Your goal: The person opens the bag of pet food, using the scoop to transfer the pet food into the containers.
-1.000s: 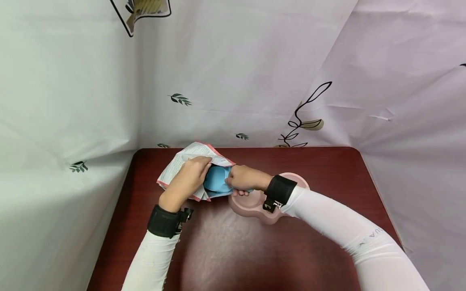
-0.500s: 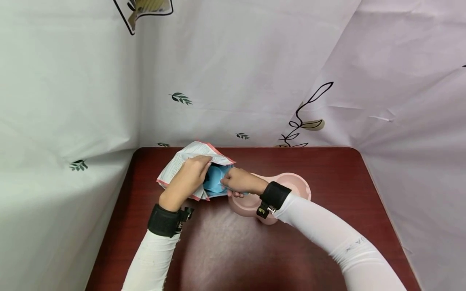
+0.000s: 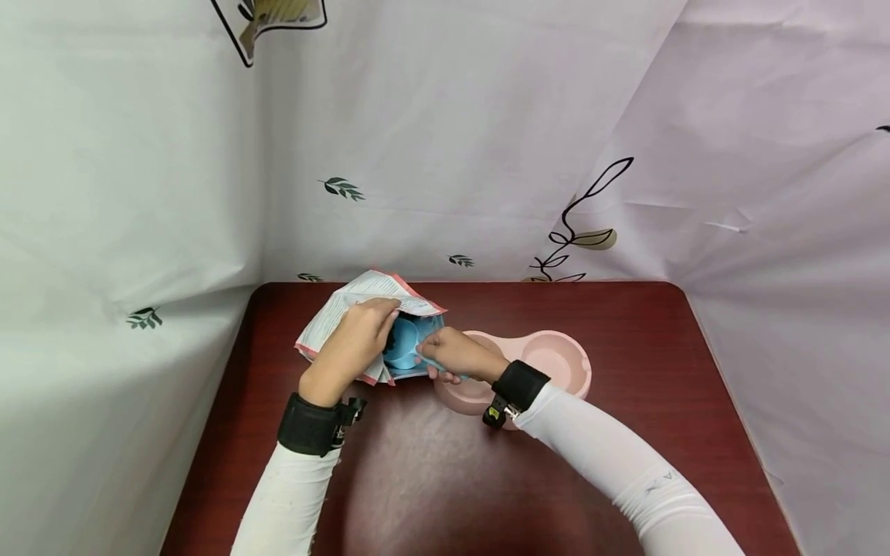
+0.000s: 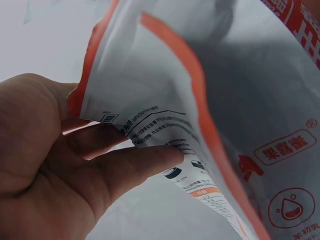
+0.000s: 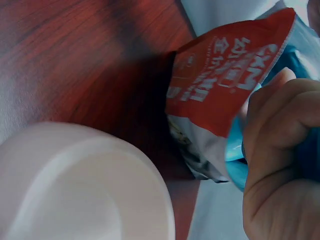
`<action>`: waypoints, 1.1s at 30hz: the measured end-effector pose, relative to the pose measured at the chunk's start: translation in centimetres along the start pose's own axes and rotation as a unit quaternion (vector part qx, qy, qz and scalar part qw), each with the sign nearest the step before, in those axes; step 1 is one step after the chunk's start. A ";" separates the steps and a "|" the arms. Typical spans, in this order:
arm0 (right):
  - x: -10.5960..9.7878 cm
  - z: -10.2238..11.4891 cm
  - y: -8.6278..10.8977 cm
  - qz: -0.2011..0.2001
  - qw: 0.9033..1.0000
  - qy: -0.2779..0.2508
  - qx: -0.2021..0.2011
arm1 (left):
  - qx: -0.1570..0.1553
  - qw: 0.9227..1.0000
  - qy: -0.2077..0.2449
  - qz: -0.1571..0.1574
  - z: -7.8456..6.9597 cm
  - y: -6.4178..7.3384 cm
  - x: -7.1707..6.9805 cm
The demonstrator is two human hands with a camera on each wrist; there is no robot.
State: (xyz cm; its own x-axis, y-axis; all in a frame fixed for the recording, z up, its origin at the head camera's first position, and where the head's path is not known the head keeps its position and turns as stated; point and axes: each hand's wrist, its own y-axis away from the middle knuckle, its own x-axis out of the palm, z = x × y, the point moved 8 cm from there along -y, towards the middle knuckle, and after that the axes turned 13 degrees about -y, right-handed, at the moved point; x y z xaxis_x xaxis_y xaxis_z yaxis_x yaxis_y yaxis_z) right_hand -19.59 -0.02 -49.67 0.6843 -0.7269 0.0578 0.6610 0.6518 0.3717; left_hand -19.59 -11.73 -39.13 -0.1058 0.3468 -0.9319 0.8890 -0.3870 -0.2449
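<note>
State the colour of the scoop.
The scoop is light blue, shown best in the head view.

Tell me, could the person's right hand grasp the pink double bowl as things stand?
Probably not straight away: the right hand is close to the pink double bowl with nothing visible blocking the way, but it grips the blue scoop and would likely need to let go first.

Left hand [image 4: 60, 165] right in there, gripping the pale bag [image 4: 150, 70] near its red-trimmed edge, fingers [image 4: 142, 167] by the black print [image 4: 162, 122], a red droplet emblem [image 4: 291, 207] lower right!
</note>
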 end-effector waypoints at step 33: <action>-0.3 -3.0 2.5 0.038 0.991 -0.080 -0.102 | -0.023 1.000 0.009 -0.004 1.4 0.0 -0.5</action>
State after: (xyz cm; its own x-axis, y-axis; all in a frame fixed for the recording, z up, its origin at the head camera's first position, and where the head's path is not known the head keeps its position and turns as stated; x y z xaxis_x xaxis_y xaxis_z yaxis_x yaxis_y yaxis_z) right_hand -17.24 2.52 -51.56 0.6873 -0.6884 0.2316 0.6689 0.7242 0.1674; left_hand -20.16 -13.10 -39.06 -0.1051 0.3655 -0.9248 0.9080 -0.3439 -0.2391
